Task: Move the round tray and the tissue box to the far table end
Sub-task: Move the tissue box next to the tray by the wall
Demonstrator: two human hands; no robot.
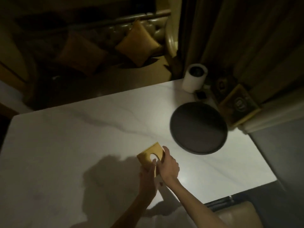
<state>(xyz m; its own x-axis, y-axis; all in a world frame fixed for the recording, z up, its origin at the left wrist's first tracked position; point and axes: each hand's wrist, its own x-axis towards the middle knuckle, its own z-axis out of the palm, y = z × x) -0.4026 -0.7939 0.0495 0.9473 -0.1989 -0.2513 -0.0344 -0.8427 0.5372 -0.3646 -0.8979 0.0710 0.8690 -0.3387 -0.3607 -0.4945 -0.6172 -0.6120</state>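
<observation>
Right now I see both hands wrapped on the one tissue box [150,155]: the left hand [148,178] grasps its near side from below-left and the right hand [169,167] clamps its right side, with the box near the middle of the white bench [82,137]. It is a small yellow box with an oval opening on top, tilted toward one corner. One round dark tray [199,128] lies flat, apart from the hands, to the right and farther along the bench, near a white cylinder [195,78] and one framed picture [240,106].

two bare forearms, no sleeves visible.
</observation>
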